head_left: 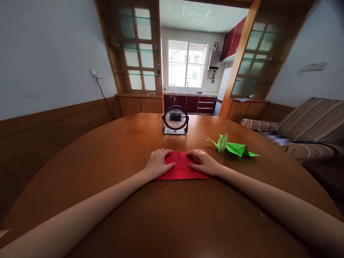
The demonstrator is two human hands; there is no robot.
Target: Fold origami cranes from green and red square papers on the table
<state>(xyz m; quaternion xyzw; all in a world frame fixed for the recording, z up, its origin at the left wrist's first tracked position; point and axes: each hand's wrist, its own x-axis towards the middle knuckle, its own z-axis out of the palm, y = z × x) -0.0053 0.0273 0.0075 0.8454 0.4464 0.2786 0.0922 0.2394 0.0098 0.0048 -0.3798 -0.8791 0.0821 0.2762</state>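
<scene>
Both hands lay flat and open on a red paper [182, 169] in the middle of the table [107, 157], gripping nothing, just pressing: the left hand [158, 163] covered its left shoulder, the right hand [203, 162] its right, fingertips nearly meeting at the centre fold. The paper was bright red and matte, folded into a broad triangle whose point faced the far edge, with a short raised crease standing at the tip. To do this step well, I judged, the pressure wanted to run outward from that centre line along each flap, with the edges kept matched so the crease set sharp. Toward the far edge stood a small round fan [175, 120]. Near the right edge, well apart from the hands, lay a green paper crane [233, 147].
</scene>
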